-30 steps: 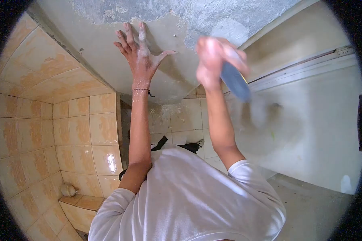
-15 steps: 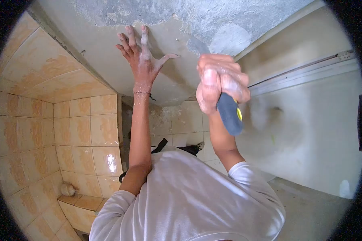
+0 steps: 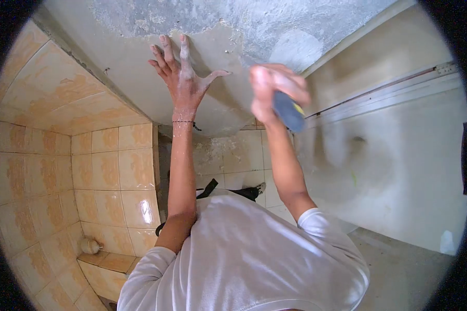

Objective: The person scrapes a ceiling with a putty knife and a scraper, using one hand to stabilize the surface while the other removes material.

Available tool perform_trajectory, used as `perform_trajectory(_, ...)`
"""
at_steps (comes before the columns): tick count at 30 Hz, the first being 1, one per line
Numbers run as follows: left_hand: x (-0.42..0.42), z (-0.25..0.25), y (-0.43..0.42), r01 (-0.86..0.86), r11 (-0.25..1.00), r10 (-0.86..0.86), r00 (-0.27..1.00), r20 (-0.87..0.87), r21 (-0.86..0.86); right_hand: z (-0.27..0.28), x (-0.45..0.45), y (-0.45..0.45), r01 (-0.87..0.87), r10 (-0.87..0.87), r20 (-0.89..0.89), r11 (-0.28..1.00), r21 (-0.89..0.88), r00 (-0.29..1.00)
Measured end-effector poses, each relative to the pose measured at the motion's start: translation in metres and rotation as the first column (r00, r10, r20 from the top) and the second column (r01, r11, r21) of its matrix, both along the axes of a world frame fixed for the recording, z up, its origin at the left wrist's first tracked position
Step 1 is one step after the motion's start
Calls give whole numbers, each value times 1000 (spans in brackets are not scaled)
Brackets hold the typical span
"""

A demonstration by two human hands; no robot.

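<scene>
From afar I see rough grey wall surface (image 3: 192,13) exposed above, smooth beige coating (image 3: 124,57) remaining under my wide-spread left hand (image 3: 184,85), my right hand (image 3: 279,88) gripping a yellow-marked blue-grey handle (image 3: 288,114).

Interior, indoor, tiled, apparently under renovation; whether domestic, cannot tell. Wall (image 3: 124,67): smooth pale coat (image 3: 207,46) meeting rough grey patch (image 3: 213,11) along ragged edge (image 3: 222,24). Left of wall: glossy cream-and-orange tiles (image 3: 107,173), with a low tiled ledge (image 3: 114,262). At foot of wall: pale tiled floor (image 3: 241,160), whitish flecks (image 3: 217,146) scattered. Right of wall: large pale panel (image 3: 410,176), smudged, nature unclear.
</scene>
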State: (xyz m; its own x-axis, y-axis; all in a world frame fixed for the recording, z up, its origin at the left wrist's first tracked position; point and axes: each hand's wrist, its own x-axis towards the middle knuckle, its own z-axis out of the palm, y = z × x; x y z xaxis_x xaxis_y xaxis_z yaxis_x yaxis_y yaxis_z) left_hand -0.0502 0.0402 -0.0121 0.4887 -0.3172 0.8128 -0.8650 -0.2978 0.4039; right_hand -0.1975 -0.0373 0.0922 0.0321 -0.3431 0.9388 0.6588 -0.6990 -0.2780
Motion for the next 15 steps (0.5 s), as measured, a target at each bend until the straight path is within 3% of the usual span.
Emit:
perform_trajectory(1, 0, -1, -1, -7, 1000, 7, 1000, 12, -5, -3, -20, -2, -69, 84, -161, 993, 100, 983)
perform_trajectory(4, 1, 0, -1, -14, 1000, 14, 1000, 18, 1, -6, -15, -13, -96, 102, -131, 994, 46, 986)
perform_trajectory(5, -1, 0, 0, -7, 1000, 7, 1000, 14, 14, -1, 6, -13, 194, -194, 2, 979, -59, 981)
perform_trajectory(6, -3, -1, 0, 0, 1000, 0, 1000, 14, 17, -6, 7, -19, 204, -193, -278, 979, 13, 941)
perform_trajectory(9, 4, 0, -4, -4, 1000, 5, 999, 35, -22, -10, -5, -15, 93, -95, -164, 995, -19, 982)
perform_trajectory(11, 0, -1, -1, 1, 1000, 0, 999, 36, -10, -4, -26, -6, -276, 282, -155, 959, 54, 947)
perform_trajectory(12, 1, -2, 0, -2, 1000, 3, 999, 33, -6, -7, -16, -9, -279, 285, -158, 958, 59, 945)
perform_trajectory(14, 1, -4, -1, 9, 1000, -9, 1000, 7, 3, -15, 8, -16, 162, -169, -101, 984, -71, 980)
perform_trajectory(15, -1, -4, -1, 13, 1000, -13, 1000, 9, 3, -10, 4, -18, 161, -181, -100, 970, -182, 978)
